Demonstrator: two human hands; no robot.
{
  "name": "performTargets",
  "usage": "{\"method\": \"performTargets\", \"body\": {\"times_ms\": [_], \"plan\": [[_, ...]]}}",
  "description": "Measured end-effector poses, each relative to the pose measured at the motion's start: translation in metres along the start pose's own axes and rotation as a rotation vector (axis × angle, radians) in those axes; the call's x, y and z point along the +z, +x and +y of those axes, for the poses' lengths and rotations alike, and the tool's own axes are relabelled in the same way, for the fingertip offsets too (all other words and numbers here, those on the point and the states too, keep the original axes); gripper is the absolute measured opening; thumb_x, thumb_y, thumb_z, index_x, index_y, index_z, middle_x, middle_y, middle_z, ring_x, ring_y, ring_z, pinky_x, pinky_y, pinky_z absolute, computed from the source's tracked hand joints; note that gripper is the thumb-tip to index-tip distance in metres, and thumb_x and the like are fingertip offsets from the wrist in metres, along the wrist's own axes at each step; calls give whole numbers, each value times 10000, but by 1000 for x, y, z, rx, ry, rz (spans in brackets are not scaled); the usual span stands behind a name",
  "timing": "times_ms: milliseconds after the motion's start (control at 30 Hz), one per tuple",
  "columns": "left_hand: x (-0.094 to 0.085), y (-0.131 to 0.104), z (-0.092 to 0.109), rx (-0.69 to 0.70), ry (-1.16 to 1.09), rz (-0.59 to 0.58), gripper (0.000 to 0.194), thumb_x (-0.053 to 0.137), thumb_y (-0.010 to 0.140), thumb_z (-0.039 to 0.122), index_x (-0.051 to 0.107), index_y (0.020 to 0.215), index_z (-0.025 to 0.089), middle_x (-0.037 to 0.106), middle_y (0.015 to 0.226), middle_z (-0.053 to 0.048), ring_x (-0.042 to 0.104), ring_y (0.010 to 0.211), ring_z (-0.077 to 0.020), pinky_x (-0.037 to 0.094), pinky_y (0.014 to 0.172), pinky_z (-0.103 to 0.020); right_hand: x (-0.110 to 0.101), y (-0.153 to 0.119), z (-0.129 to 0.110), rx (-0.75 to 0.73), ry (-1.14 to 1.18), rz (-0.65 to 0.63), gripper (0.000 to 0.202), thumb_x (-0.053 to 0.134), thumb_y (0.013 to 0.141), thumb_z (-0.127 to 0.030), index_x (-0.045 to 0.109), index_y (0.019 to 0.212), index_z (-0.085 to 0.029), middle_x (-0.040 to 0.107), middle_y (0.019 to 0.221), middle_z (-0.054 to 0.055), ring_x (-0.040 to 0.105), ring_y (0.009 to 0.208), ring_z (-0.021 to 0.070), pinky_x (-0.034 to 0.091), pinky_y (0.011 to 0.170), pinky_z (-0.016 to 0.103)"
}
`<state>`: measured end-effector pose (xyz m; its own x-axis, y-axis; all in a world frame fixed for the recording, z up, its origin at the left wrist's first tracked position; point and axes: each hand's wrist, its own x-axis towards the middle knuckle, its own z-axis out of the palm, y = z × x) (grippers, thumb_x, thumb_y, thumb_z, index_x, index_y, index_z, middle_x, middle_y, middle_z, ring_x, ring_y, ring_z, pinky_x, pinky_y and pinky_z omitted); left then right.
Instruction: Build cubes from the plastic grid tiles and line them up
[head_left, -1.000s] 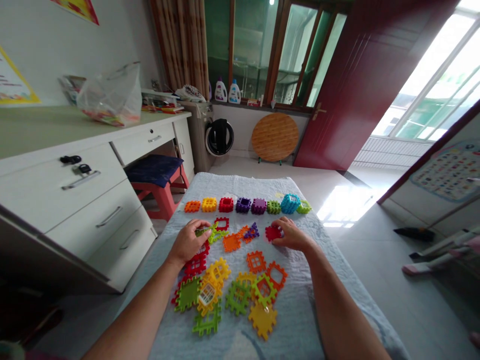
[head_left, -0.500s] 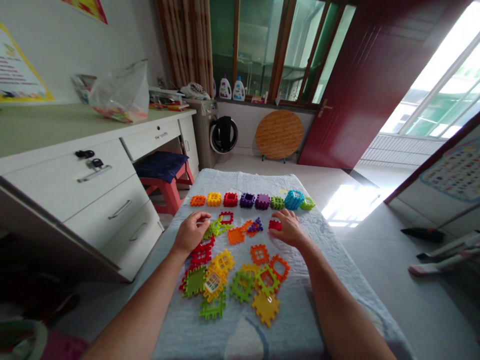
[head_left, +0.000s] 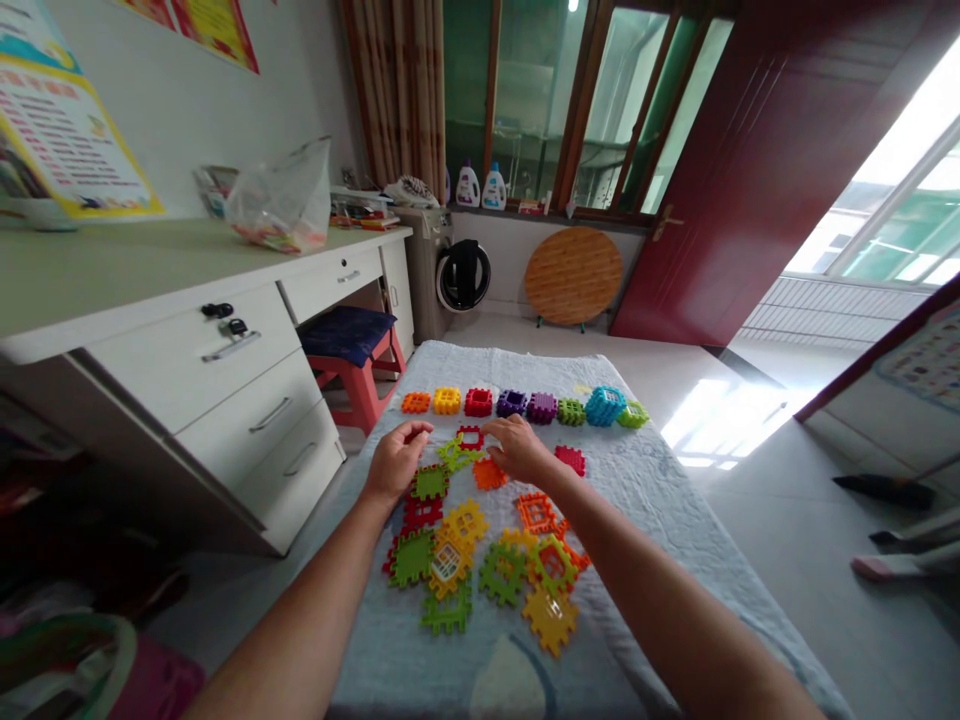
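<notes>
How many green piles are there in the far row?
2: a green pile just left of the blue pile, and a light-green pile at the row's right end.

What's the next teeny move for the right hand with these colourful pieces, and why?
I think the right hand should probably pinch the red frame. Its fingertips are close beside that frame, which lies loose on the cloth. Just beyond it stands a red stack of matching colour, and the row of stacks looks grouped by colour.
</notes>
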<state>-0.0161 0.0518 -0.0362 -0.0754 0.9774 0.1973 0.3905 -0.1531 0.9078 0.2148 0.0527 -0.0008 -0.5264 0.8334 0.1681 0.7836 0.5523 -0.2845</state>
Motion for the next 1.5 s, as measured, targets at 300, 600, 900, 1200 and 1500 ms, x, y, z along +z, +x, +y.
{"method": "performTargets", "body": {"times_ms": [300,600,900,1200,1500], "plan": [[4,-7,18,176,207,-270,418,452,835,422,627,1126,178,663,1148,-81,588,1086,-241,420,970,-367,16,34,-11,176,-55,-9,364,636,759,-281,590,1105,-177,580,1124,127,507,1031,264,384,854,356],[5,-12,20,100,96,-328,398,436,832,427,617,1075,168,709,918,-41,653,851,-198,488,815,-306,-39,-24,21,132,194,290,117,564,780,-144,635,863,-184,592,816,18,540,742,138,407,711,252],[8,-12,17,163,184,-257,341,519,780,420,644,997,189,703,908,-54,644,876,-208,489,840,-329,-42,-101,71,249,-63,207,106,536,779,-156,632,783,-202,560,852,47,509,852,186,385,808,306],[5,-13,16,152,227,-213,348,543,765,442,651,987,198,712,886,-43,658,841,-201,500,825,-325,-34,-110,75,289,-19,164,365,665,725,-359,588,1043,-198,556,1035,77,479,963,242,374,857,365],[4,-13,18,162,237,-200,346,537,766,438,645,986,194,714,882,-44,661,828,-200,505,804,-313,-27,-108,81,354,-16,145,444,682,712,-306,571,1132,-215,525,1079,80,461,1013,249,368,877,381]]}}
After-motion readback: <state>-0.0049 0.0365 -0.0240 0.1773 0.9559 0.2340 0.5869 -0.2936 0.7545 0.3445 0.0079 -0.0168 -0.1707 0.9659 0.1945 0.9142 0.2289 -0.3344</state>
